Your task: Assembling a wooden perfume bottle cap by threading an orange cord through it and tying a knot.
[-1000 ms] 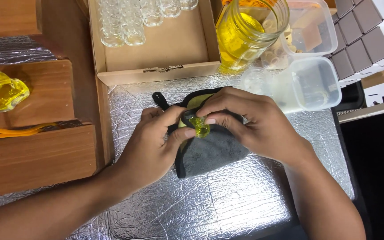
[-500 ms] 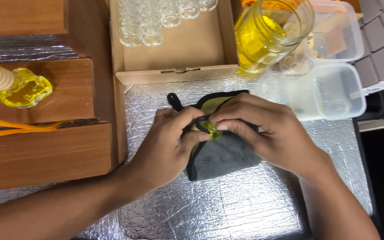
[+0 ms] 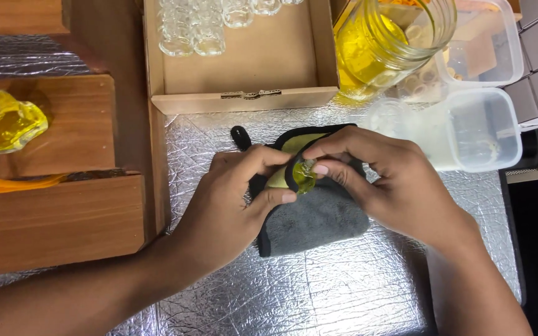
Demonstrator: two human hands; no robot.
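A small clear vial of yellow liquid (image 3: 304,177) is pinched between both hands over a grey cloth with black trim and a yellow inner side (image 3: 311,221). My left hand (image 3: 235,202) grips the vial from the left with thumb and fingers, a fold of the cloth wrapped around it. My right hand (image 3: 384,180) holds the vial's top end with its fingertips. The cloth lies on a silver foil-covered surface (image 3: 319,286).
A cardboard box (image 3: 244,68) with several empty glass vials stands behind the hands. To the right are a large glass jar of yellow liquid (image 3: 387,43) and clear plastic containers (image 3: 474,127). Wooden blocks (image 3: 51,218) and a yellow-filled bottle (image 3: 4,121) sit at left.
The view has shifted slightly; the hands stay together on the vial, with the fingers adjusting their grip around it and the cloth.
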